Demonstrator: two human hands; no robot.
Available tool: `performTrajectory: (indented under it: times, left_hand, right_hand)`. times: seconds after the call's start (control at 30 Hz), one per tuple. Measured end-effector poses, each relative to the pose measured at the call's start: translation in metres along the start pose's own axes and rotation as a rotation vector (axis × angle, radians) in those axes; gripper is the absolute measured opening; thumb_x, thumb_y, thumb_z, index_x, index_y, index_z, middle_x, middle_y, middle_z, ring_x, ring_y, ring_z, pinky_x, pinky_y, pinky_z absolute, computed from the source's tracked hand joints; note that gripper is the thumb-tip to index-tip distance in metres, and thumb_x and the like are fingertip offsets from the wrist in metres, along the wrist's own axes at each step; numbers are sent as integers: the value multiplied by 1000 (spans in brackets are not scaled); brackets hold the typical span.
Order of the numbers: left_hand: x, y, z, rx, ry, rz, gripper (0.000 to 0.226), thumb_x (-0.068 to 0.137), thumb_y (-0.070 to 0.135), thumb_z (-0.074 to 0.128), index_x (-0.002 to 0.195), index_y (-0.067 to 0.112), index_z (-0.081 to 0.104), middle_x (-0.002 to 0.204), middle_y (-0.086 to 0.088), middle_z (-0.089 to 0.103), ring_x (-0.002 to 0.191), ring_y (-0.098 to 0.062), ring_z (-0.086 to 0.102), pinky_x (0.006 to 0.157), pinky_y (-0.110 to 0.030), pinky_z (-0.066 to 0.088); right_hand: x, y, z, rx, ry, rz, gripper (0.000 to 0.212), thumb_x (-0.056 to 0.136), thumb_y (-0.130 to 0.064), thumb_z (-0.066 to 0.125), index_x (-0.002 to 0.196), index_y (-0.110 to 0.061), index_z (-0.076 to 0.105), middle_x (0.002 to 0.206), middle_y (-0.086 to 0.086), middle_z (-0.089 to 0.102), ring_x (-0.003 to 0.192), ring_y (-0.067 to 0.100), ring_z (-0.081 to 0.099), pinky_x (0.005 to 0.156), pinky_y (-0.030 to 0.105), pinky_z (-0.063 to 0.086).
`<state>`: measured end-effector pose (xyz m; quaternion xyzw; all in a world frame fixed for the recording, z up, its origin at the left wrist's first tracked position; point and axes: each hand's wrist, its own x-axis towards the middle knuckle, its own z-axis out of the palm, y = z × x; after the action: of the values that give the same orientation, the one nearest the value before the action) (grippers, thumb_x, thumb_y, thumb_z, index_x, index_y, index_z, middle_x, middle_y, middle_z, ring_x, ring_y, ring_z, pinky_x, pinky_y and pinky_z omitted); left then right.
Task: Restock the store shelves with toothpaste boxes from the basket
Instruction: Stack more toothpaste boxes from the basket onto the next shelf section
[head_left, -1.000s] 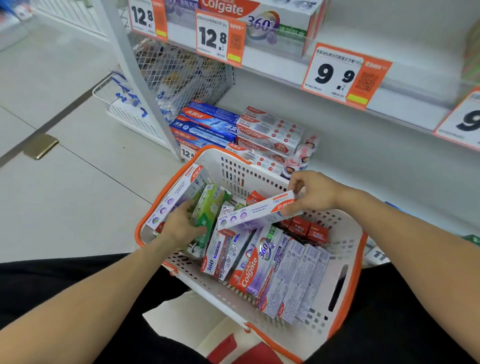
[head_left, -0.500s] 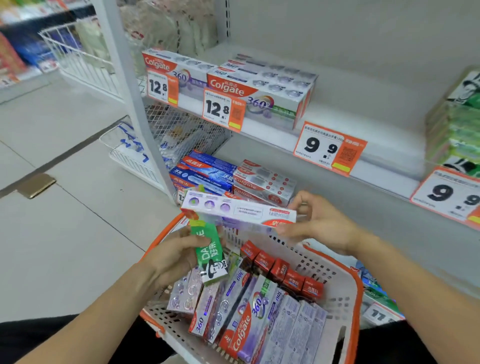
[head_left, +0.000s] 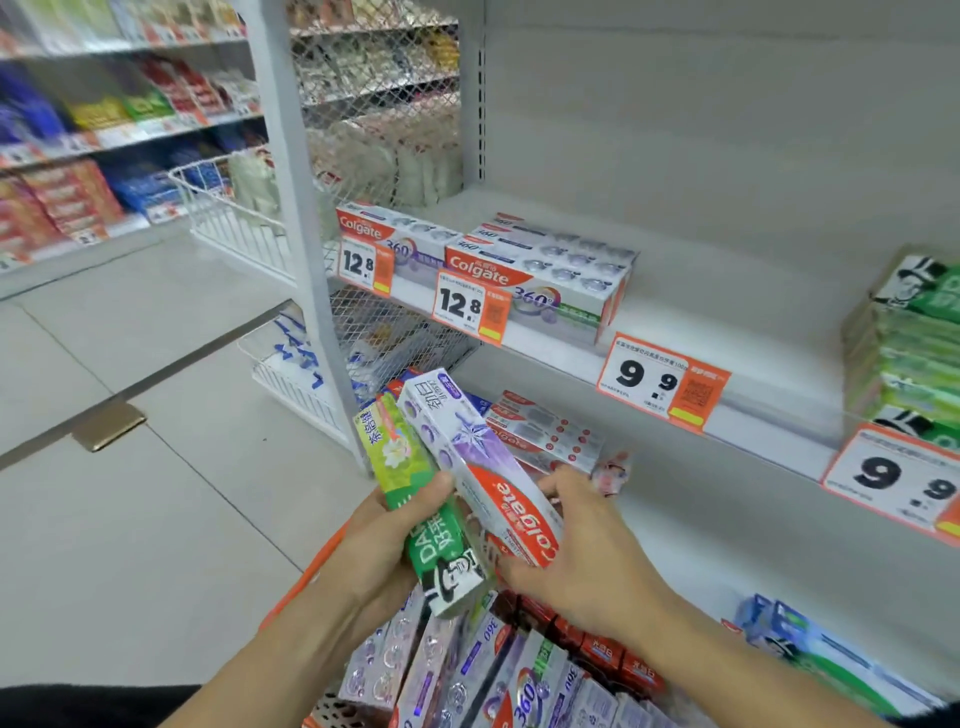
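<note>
While both boxes are held up together above the basket (head_left: 306, 577), the left hand (head_left: 374, 551) has its grip curled round the green box (head_left: 421, 499), thumb across its front, and the right hand (head_left: 582, 551) pinches the red end of the white-and-purple Colgate box (head_left: 478, 467), which lies slanted against the green one and touches it along its right side. The likely slip, in my judgement, is here: two long boxes crossing at the hands can lever on each other, and if either grip loosens as they are parted, one may drop back into the basket or onto the floor (head_left: 156, 519) left of it. A second risk is misplacing: right of and above the basket the middle shelf (head_left: 753, 312) has a bare stretch behind the 9.9 price tag (head_left: 662, 382), between the Colgate 360 stack (head_left: 540, 280) and the green stack (head_left: 909, 353), and the purple box could end up behind the wrong tag. Just beyond the basket, the lower shelf holds red-and-white boxes (head_left: 545, 431) that sit close behind the raised boxes and could be knocked. Below the hands, the basket is full of more toothpaste boxes (head_left: 467, 675). The upright post (head_left: 301, 234) stands left of the shelf bay, near the green box's top end.
</note>
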<state>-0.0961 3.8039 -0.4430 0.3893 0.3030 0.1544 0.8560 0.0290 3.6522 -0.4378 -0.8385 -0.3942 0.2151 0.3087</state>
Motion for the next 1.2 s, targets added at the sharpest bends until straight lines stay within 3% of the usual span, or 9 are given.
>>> performTrajectory:
  times: [0.13,0.3,0.4,0.53,0.63,0.8,0.9,1.0,1.2]
  left_hand:
    - [-4,5,12,46,58,28,45,79,9,73,122,1,64,113,-25,71,101,-45,70,84,-58,58]
    - [-4,8,17,84,71,62,47,77,5,75,122,1,63,114,-24,71,103,-45,69,92,-63,53]
    - [-5,8,20,99,79,83,51,73,7,78,121,1,62,112,-24,72,100,-44,70,92,-60,54]
    - [-7,15,26,178,36,34,54,66,5,80,117,-3,61,102,-25,74,82,-39,73,69,-45,61]
    - [-11,24,42,327,-111,-15,59,63,-2,87,117,-3,62,102,-25,74,78,-36,73,65,-40,61]
    - [-11,29,79,526,-337,-7,74,47,13,90,116,5,64,103,-22,74,79,-33,73,69,-41,59]
    - [-14,18,106,583,-405,-13,65,57,8,93,115,4,66,101,-21,75,79,-31,74,68,-40,60]
    - [-16,0,128,645,-426,8,67,40,27,102,99,14,74,95,-16,77,78,-25,75,65,-33,60]
    - [-17,-29,169,757,-481,-39,79,47,15,97,117,1,63,97,-23,75,82,-34,74,68,-35,60]
  right_hand:
    - [0,-4,-7,107,-154,-40,56,73,-43,79,111,-37,38,99,-7,65,82,5,68,71,31,59]
    - [-4,0,-27,310,-332,-120,69,74,-25,86,123,-38,39,117,-10,63,103,9,67,88,41,58]
    - [-9,-3,-35,296,-333,-138,75,68,-36,91,122,-42,40,120,-22,58,110,2,62,89,33,58]
    - [-12,-4,-52,294,-336,-130,61,67,-62,83,111,-37,50,117,-18,63,102,8,67,85,37,58]
    - [-7,-2,-71,312,-239,-74,71,65,-75,71,109,-23,53,108,-5,69,90,20,72,78,50,60]
    - [-15,8,-119,660,-76,-50,82,69,-26,90,136,-31,43,118,17,67,95,48,68,63,45,60]
    - [-41,18,-142,705,29,-79,83,67,-11,86,136,-39,48,118,29,63,97,47,67,64,43,60]
    - [-68,34,-166,752,253,-55,76,61,-11,86,126,-32,55,109,30,67,88,46,70,64,48,60]
    - [-125,85,-212,854,682,56,48,79,2,76,114,-13,46,95,24,74,63,36,71,51,39,58]
